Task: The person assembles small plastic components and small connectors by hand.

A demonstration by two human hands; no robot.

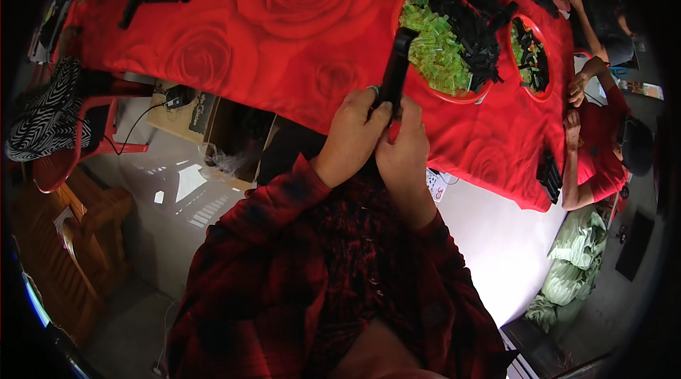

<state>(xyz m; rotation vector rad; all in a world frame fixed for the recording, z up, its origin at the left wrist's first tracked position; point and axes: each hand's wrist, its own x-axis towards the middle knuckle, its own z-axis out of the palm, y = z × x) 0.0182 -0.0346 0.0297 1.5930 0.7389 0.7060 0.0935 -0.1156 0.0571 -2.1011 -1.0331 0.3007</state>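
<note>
A rose-printed red surface (284,17) lies beyond both hands. The left hand (351,134) and right hand (403,148) are closed round a long black part (394,70) pointing away. Held only at its near end, it might tip into the red bowl (454,95) just beyond.

Matt black plastic strip (394,74) gripped in both hands, glossy translucent green plastic bits (433,46) heaped in a smooth red bowl (454,97), rose-printed red cloth (284,38) with a soft sheen, plaid flannel sleeves (269,237), varnished wooden chair (78,237), zebra-striped fabric (46,116)
</note>
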